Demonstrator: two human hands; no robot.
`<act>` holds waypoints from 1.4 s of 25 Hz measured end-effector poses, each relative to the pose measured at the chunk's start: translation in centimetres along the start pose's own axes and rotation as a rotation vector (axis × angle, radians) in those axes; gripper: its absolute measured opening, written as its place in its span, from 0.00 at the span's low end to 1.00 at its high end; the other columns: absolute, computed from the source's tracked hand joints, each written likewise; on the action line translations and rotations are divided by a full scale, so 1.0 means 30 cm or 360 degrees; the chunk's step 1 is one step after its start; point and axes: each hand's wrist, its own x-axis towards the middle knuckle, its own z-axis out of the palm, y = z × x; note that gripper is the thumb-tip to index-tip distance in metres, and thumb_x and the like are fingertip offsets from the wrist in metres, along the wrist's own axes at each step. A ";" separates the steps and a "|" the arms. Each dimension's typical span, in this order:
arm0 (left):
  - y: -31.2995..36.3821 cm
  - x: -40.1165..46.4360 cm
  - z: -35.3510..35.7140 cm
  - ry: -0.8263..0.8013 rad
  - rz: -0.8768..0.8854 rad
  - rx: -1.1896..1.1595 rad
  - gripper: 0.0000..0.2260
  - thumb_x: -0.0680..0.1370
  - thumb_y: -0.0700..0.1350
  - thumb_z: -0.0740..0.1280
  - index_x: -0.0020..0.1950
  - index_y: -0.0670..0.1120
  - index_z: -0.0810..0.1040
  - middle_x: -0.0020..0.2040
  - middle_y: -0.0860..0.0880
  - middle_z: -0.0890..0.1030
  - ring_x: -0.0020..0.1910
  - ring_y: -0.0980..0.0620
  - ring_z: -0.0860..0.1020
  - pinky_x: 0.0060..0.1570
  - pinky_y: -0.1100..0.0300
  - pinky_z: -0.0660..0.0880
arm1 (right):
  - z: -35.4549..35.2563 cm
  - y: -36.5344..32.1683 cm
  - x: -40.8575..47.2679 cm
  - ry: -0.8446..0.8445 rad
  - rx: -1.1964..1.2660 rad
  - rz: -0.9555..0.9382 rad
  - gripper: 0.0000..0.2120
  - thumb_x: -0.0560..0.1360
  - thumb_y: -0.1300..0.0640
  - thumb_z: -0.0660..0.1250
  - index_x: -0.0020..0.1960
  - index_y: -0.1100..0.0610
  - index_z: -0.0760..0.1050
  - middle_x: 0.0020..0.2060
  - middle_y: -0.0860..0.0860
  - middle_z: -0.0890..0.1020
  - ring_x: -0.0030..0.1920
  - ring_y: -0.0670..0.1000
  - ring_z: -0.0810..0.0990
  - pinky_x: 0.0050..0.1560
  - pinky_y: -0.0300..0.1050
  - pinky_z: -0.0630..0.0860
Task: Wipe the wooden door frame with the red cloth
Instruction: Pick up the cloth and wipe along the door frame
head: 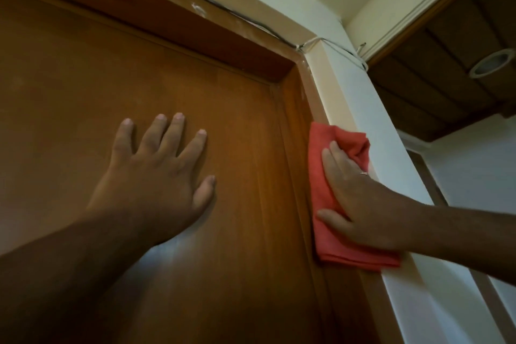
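Observation:
The wooden door frame (303, 98) runs up the right side of a brown door (83, 70) and across its top. My right hand (354, 198) presses a folded red cloth (321, 176) flat against the frame's right upright, a little below the top corner. The cloth's upper end bunches between my fingers. My left hand (164, 170) lies flat on the door panel with its fingers spread, holding nothing.
A dark cable (223, 8) is tied along the frame's top edge and crosses to the white wall (371, 109) on the right. A wooden ceiling panel with a round recessed lamp (491, 63) sits at the upper right.

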 end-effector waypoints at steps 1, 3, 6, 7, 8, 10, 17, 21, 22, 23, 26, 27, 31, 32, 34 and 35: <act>-0.006 0.001 0.009 0.0039 -0.0004 0.0000 0.34 0.80 0.67 0.48 0.78 0.47 0.67 0.76 0.36 0.70 0.75 0.35 0.69 0.68 0.29 0.61 | -0.003 -0.001 0.014 -0.0043 0.0006 0.0041 0.48 0.73 0.36 0.59 0.77 0.53 0.32 0.77 0.54 0.37 0.77 0.58 0.43 0.68 0.48 0.42; -0.009 0.001 0.029 0.0103 -0.0015 0.0011 0.34 0.79 0.67 0.49 0.78 0.47 0.67 0.76 0.36 0.70 0.74 0.35 0.68 0.68 0.30 0.60 | -0.042 0.011 0.106 -0.0103 0.0047 0.0141 0.50 0.74 0.41 0.64 0.77 0.58 0.32 0.77 0.57 0.38 0.77 0.59 0.44 0.71 0.50 0.45; -0.007 -0.002 0.049 0.0118 -0.0024 0.0037 0.35 0.78 0.68 0.51 0.79 0.49 0.66 0.77 0.37 0.68 0.75 0.36 0.66 0.70 0.31 0.58 | -0.160 0.060 0.364 -0.0104 0.0217 0.0317 0.45 0.76 0.47 0.65 0.77 0.64 0.39 0.77 0.62 0.48 0.75 0.61 0.55 0.72 0.54 0.59; -0.011 -0.002 0.051 0.0110 -0.0029 0.0048 0.35 0.78 0.68 0.51 0.79 0.50 0.66 0.77 0.38 0.68 0.75 0.36 0.65 0.70 0.32 0.58 | -0.201 0.076 0.460 -0.0058 0.0307 0.0385 0.44 0.76 0.50 0.65 0.78 0.64 0.40 0.77 0.61 0.49 0.73 0.61 0.60 0.69 0.51 0.64; -0.016 -0.003 0.050 0.0096 -0.0034 0.0053 0.35 0.78 0.68 0.51 0.80 0.51 0.65 0.78 0.39 0.67 0.76 0.37 0.65 0.70 0.33 0.57 | -0.235 0.087 0.545 0.0006 0.0394 0.0454 0.44 0.77 0.52 0.66 0.78 0.64 0.40 0.77 0.60 0.49 0.72 0.60 0.63 0.66 0.49 0.67; -0.027 -0.009 0.043 0.0066 -0.0033 0.0042 0.35 0.78 0.69 0.51 0.81 0.52 0.64 0.79 0.41 0.67 0.76 0.39 0.65 0.71 0.35 0.58 | -0.271 0.091 0.668 0.0152 0.0498 0.0567 0.45 0.75 0.56 0.68 0.78 0.65 0.40 0.77 0.60 0.48 0.73 0.59 0.61 0.68 0.48 0.67; -0.041 -0.015 0.047 -0.0067 -0.0061 0.0057 0.35 0.78 0.70 0.51 0.83 0.58 0.56 0.82 0.46 0.63 0.79 0.42 0.62 0.73 0.39 0.56 | -0.172 0.088 0.670 0.0652 0.0391 0.0229 0.44 0.69 0.61 0.71 0.77 0.62 0.51 0.76 0.58 0.58 0.74 0.57 0.60 0.72 0.48 0.61; -0.065 -0.026 0.063 -0.0194 -0.0083 0.0033 0.36 0.77 0.71 0.51 0.83 0.62 0.51 0.84 0.49 0.57 0.81 0.44 0.59 0.75 0.38 0.53 | -0.136 0.130 0.591 0.0528 0.0478 -0.0014 0.36 0.73 0.58 0.64 0.76 0.60 0.53 0.73 0.59 0.61 0.73 0.59 0.62 0.67 0.47 0.64; -0.063 -0.027 0.064 -0.0213 -0.0097 0.0025 0.35 0.77 0.71 0.51 0.83 0.62 0.50 0.84 0.49 0.56 0.81 0.45 0.59 0.75 0.38 0.53 | -0.143 0.132 0.598 0.0527 0.0560 0.0125 0.39 0.73 0.57 0.64 0.77 0.62 0.48 0.76 0.60 0.55 0.74 0.60 0.58 0.70 0.48 0.63; -0.064 -0.025 0.064 -0.0220 -0.0109 0.0027 0.35 0.77 0.71 0.51 0.83 0.62 0.50 0.84 0.50 0.56 0.81 0.45 0.58 0.75 0.39 0.53 | -0.148 0.126 0.618 0.0516 0.0611 0.0289 0.42 0.73 0.57 0.65 0.78 0.64 0.43 0.77 0.61 0.50 0.75 0.61 0.54 0.72 0.50 0.60; -0.048 -0.023 0.028 -0.0253 -0.0117 0.0039 0.34 0.78 0.70 0.51 0.83 0.61 0.52 0.84 0.48 0.58 0.81 0.45 0.59 0.75 0.40 0.54 | -0.155 0.061 0.653 0.0584 0.0361 0.0450 0.44 0.72 0.57 0.67 0.77 0.66 0.44 0.77 0.64 0.49 0.76 0.62 0.51 0.75 0.53 0.53; -0.037 -0.027 0.007 -0.0257 -0.0121 0.0039 0.34 0.78 0.69 0.50 0.83 0.60 0.53 0.83 0.47 0.60 0.80 0.44 0.60 0.74 0.39 0.55 | -0.153 0.067 0.653 0.0584 0.0305 0.0358 0.43 0.72 0.57 0.67 0.78 0.65 0.45 0.77 0.63 0.49 0.76 0.62 0.50 0.75 0.54 0.51; 0.013 -0.025 -0.083 -0.0277 -0.0108 -0.0022 0.34 0.80 0.67 0.48 0.82 0.52 0.61 0.81 0.41 0.64 0.79 0.39 0.64 0.73 0.37 0.59 | -0.142 0.157 0.621 0.0462 0.0531 0.0104 0.38 0.76 0.57 0.61 0.79 0.62 0.44 0.78 0.60 0.47 0.77 0.59 0.46 0.74 0.51 0.48; 0.015 -0.027 -0.102 -0.0311 -0.0087 -0.0041 0.34 0.80 0.67 0.48 0.82 0.52 0.61 0.81 0.41 0.63 0.79 0.39 0.63 0.74 0.37 0.59 | -0.136 0.153 0.623 0.0509 0.0613 0.0170 0.37 0.77 0.58 0.60 0.79 0.62 0.44 0.78 0.60 0.47 0.77 0.59 0.46 0.74 0.51 0.49; -0.030 -0.031 -0.128 -0.0390 -0.0026 -0.0004 0.36 0.79 0.69 0.45 0.83 0.52 0.60 0.82 0.42 0.61 0.80 0.40 0.62 0.75 0.38 0.59 | -0.148 0.126 0.652 0.0669 0.0853 0.0375 0.36 0.77 0.60 0.59 0.78 0.61 0.43 0.78 0.59 0.47 0.77 0.58 0.47 0.75 0.51 0.51; -0.094 -0.038 -0.141 -0.0404 -0.0056 0.0044 0.36 0.79 0.70 0.45 0.83 0.52 0.60 0.81 0.41 0.62 0.79 0.39 0.63 0.75 0.37 0.60 | -0.164 0.110 0.681 0.0695 0.0938 0.0434 0.36 0.77 0.61 0.58 0.78 0.61 0.43 0.78 0.59 0.48 0.77 0.58 0.47 0.76 0.51 0.51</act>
